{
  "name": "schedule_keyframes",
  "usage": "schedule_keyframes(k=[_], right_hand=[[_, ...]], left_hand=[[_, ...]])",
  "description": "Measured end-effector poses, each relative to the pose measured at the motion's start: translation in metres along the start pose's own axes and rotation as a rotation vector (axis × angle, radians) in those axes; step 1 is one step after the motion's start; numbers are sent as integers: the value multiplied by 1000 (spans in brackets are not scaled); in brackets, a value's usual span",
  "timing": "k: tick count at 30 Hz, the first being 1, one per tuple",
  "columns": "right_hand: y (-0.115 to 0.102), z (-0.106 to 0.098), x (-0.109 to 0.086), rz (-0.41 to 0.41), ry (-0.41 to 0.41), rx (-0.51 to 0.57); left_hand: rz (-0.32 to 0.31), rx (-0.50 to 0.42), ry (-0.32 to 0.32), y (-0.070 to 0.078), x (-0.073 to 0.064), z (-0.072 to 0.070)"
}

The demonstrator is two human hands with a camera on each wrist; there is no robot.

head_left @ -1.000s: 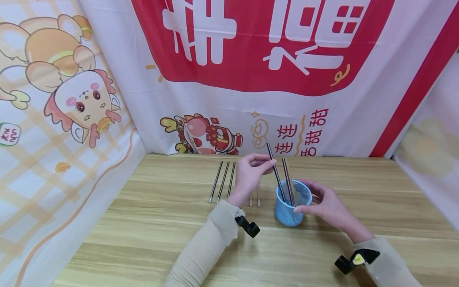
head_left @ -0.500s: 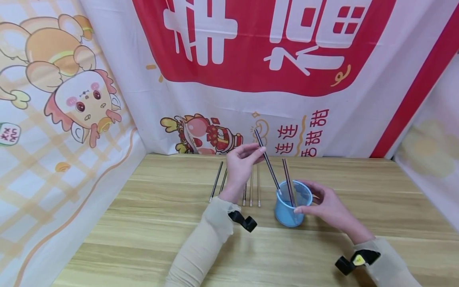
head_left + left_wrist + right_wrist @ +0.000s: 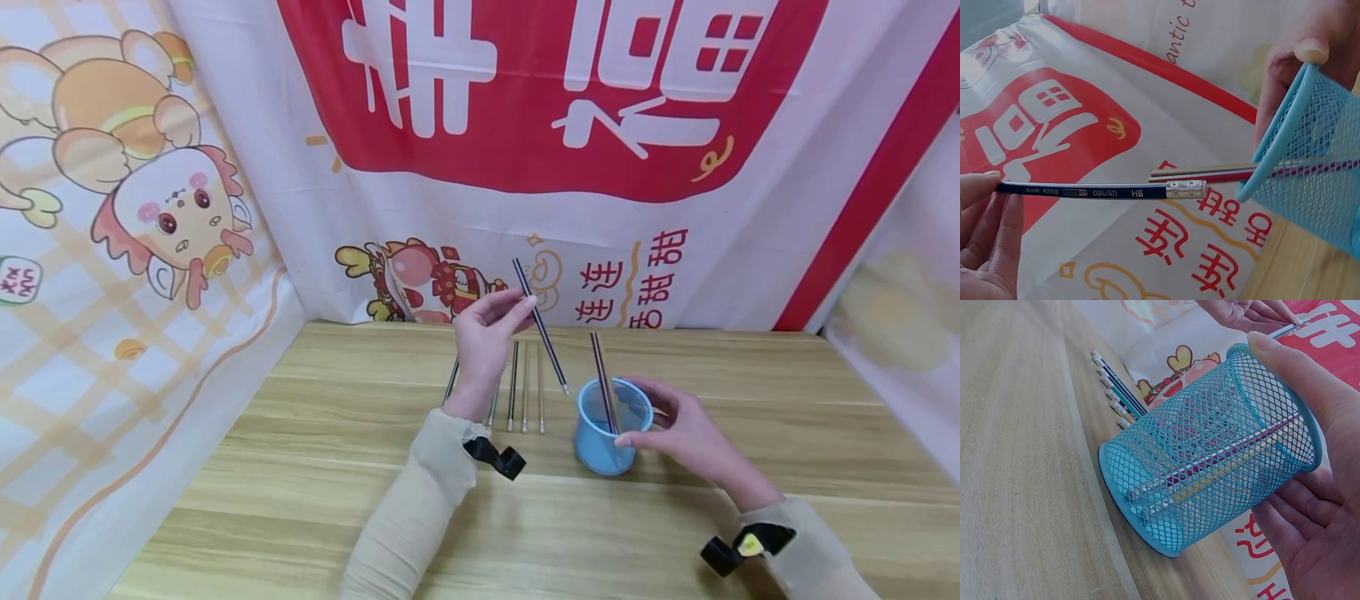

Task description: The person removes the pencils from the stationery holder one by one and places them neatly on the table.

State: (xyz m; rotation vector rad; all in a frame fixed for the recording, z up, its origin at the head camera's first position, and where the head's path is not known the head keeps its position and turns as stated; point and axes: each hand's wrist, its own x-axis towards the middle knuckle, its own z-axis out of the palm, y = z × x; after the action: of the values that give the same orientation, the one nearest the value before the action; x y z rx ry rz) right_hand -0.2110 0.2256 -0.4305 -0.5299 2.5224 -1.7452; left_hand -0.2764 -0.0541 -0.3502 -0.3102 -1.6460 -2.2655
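Between thumb and fingertips my left hand (image 3: 486, 342) pinches a dark blue pencil (image 3: 547, 340) near its upper part. The pencil slants in the air left of the cup, its metal-capped end (image 3: 1186, 189) lowest. Lettering on it reads "deli HB" in the left wrist view. My right hand (image 3: 686, 425) holds the rim of a light blue mesh pen cup (image 3: 600, 452), thumb on the near side and fingers behind. Inside the cup lean a dark red pencil (image 3: 602, 375) and a yellowish one, both seen through the mesh in the right wrist view.
Left of the cup, several pencils (image 3: 513, 387) lie side by side on the wooden table (image 3: 300, 500), partly covered by my left hand. A printed cloth (image 3: 525, 208) hangs behind the table's far edge, and another cloth (image 3: 150, 350) stands along the left.
My left hand has moved left and upward, drawing the dark blue pencil out of the cup. My right hand and the cup have stayed in place.
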Motion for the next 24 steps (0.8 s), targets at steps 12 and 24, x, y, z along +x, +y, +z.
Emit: schedule_keyframes(k=[12,24], right_hand=[[1,1,0,-7,2,11],[-2,1,-1,8,4,-10]], left_hand=[[16,73,34,4,12,-33],[27,319,59,-2,22,-77]])
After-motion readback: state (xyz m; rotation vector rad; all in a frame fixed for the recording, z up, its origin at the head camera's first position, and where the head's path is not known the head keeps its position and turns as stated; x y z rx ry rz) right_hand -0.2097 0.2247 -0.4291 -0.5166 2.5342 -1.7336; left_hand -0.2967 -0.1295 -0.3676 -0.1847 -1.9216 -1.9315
